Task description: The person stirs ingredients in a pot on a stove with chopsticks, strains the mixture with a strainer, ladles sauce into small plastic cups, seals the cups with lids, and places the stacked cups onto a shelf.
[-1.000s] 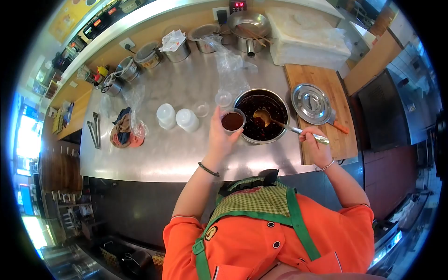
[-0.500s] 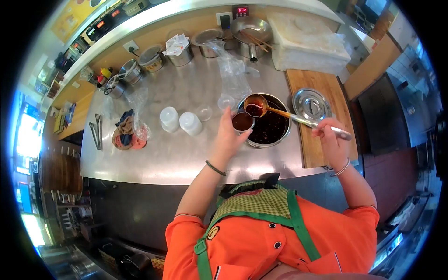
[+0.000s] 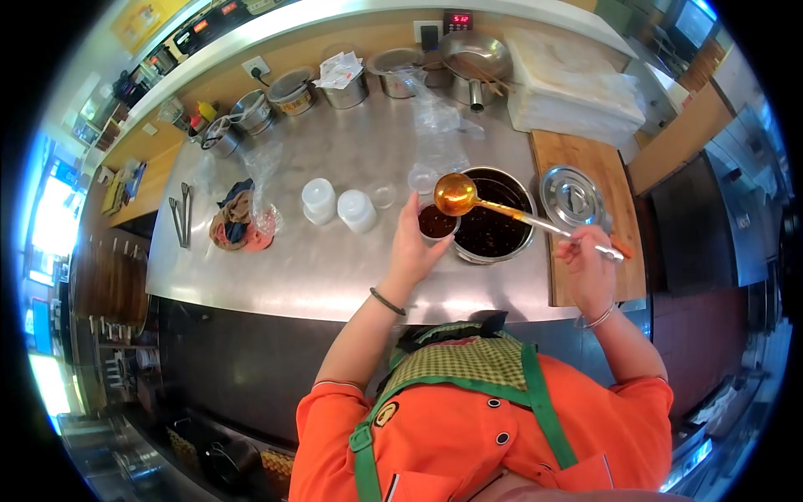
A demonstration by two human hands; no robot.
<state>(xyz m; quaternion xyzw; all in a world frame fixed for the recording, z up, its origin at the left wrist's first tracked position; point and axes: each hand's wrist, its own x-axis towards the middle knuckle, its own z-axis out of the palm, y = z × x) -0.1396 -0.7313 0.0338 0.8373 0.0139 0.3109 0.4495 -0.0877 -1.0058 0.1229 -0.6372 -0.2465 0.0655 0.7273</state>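
Note:
My left hand [image 3: 411, 249] is closed round a small clear plastic cup [image 3: 438, 222] filled with dark reddish-brown sauce. Just above that cup is the bowl of a ladle [image 3: 456, 195], glossy and amber-coated with sauce. My right hand [image 3: 589, 255] grips the ladle's metal handle near its far end. Behind the cup and under the ladle stands a round steel pot [image 3: 530, 224] of dark sauce with flecks in it. A second clear cup [image 3: 422, 179] is beside the pot's left rim, partly behind my left fingers.
Two stacks of white plastic cups [image 3: 357, 211] stand left of my left hand. A steel lid [image 3: 572, 197] lies on the wooden board [image 3: 558, 149] to the right. Crumpled cloths [image 3: 237, 219] and tongs [image 3: 179, 216] are farther left. Several pots and a pan [image 3: 475, 65] line the back.
The ladle has tipped over toward the cup, its inside with sauce now turned from view. The sauce in the cup stands higher. My right hand has rotated and lowered slightly.

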